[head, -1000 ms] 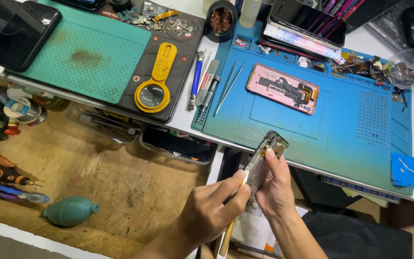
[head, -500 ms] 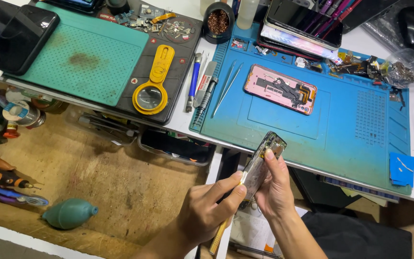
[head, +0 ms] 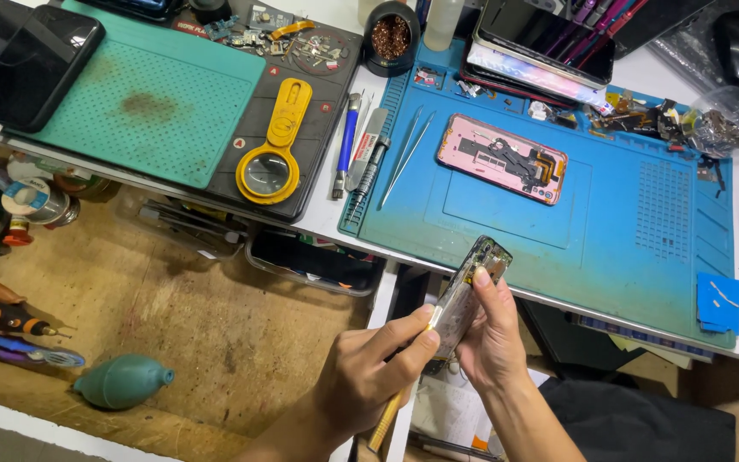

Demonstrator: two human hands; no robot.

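In this moment I saw my right hand [head: 493,338] holding an opened phone [head: 470,295] on its edge, in the air just in front of the worktop [head: 327,224], below the near border of the blue mat [head: 558,231]. The fingers of this hand were closed around the long sides of the phone, with one fingertip resting near its upper end. My left hand [head: 369,376] pinched a thin tool with a yellowish handle [head: 384,421], fingers narrow, and its tip touched the side of the phone; I could not see the tip clearly. I judged the phone as light and stiff but fragile, because its inside parts were bare and shiny, so the safe place to take it was the frame edges, not the open face. It looked a little slippery too, being smooth metal and glass. On the blue mat, which looked like soft rubber, lay a pink phone back [head: 502,159], flat, and two fine tweezers [head: 405,154] near its left border. More to the left was a green mat [head: 143,103] with small dots and a yellow magnifier [head: 273,145]. Lower, on the rough wooden shelf [head: 207,316], lay a green rubber blower [head: 121,382], round and soft.
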